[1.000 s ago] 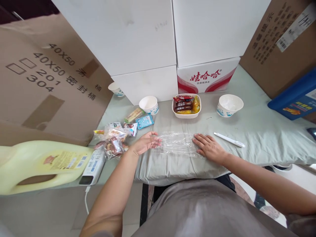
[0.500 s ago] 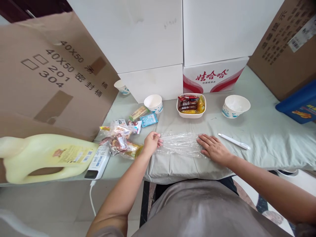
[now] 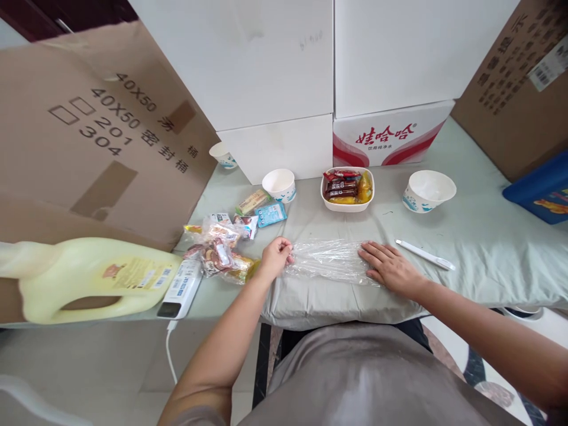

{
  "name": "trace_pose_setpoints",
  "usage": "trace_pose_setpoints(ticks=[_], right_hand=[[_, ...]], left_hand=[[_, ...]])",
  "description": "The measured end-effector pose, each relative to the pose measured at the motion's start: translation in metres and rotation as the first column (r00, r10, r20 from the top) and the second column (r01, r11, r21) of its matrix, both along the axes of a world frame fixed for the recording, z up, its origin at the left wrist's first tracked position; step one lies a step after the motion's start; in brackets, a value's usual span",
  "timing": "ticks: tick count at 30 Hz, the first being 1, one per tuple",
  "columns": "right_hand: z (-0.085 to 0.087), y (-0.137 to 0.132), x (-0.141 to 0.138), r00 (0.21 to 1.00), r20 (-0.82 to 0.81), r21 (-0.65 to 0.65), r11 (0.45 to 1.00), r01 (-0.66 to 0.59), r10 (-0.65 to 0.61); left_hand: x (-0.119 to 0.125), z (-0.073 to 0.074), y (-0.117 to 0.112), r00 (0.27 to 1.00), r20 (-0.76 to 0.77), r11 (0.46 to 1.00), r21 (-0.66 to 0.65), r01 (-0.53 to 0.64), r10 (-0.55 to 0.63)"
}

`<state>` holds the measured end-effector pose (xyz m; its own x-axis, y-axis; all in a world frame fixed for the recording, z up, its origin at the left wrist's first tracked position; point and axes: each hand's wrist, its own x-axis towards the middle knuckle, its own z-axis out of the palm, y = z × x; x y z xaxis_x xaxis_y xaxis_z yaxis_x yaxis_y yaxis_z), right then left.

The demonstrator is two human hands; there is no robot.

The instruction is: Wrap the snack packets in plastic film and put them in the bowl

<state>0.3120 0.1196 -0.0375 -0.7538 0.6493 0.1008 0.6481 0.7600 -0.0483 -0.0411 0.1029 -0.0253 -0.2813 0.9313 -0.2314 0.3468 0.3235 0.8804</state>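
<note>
The clear plastic sheet (image 3: pixel 328 258) lies on the cloth-covered table (image 3: pixel 306 305), on the near side of the tray (image 3: pixel 348 207), spanning both hands. Left hand (image 3: pixel 276 258): thumb and fingertips pinched together on its left end. Right hand (image 3: pixel 393 269): palm down, fingers extended over its right end, nothing clamped. Spreading is judged partly done: the sheet lies stretched lengthwise; creases are left unsmoothed.

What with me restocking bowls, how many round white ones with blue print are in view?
3: the left bowl between brown carton and white boxes; the middle bowl in front of those boxes; the right bowl right of the snack tray. More may be hidden.
</note>
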Motion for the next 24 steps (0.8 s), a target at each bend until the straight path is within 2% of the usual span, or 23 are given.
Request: trace_pose_setpoints(ticks=[3, 8, 14, 19, 21, 24], right_hand=[[-0.001, 0.0, 0.001, 1.0, -0.01, -0.003, 1.0, 0.002, -0.002], [-0.004, 0.0, 0.002, 1.0, -0.026, 0.0, 1.0, 0.0, 0.0], [-0.004, 0.002, 0.004, 1.0, -0.021, 0.007, 1.0, -0.016, 0.016], [-0.003, 0.004, 0.005, 1.0, -0.005, 0.006, 1.0, -0.031, 0.031], [-0.002, 0.004, 0.006, 0.999, -0.003, 0.002, 0.999, -0.035, 0.035], [-0.001, 0.005, 0.007, 0.999, 0.013, -0.001, 0.999, -0.04, 0.04]], left_hand=[[0.0, 0.001, -0.001, 1.0, 0.002, 1.0, 0.005, 0.001, -0.001], [0.0, 0.006, -0.003, 0.994, -0.038, 0.994, 0.005, 0.106, -0.106], [0.005, 0.006, 0.0, 0.996, -0.073, 0.998, -0.025, 0.056, -0.057], [0.013, 0.016, -0.001, 0.981, -0.184, 0.998, -0.045, 0.052, -0.059], [0.012, 0.022, -0.003, 0.94, -0.328, 0.995, -0.019, 0.095, -0.096], [0.002, 0.027, -0.006, 0.763, -0.621, 0.972, 0.011, 0.237, -0.179]])
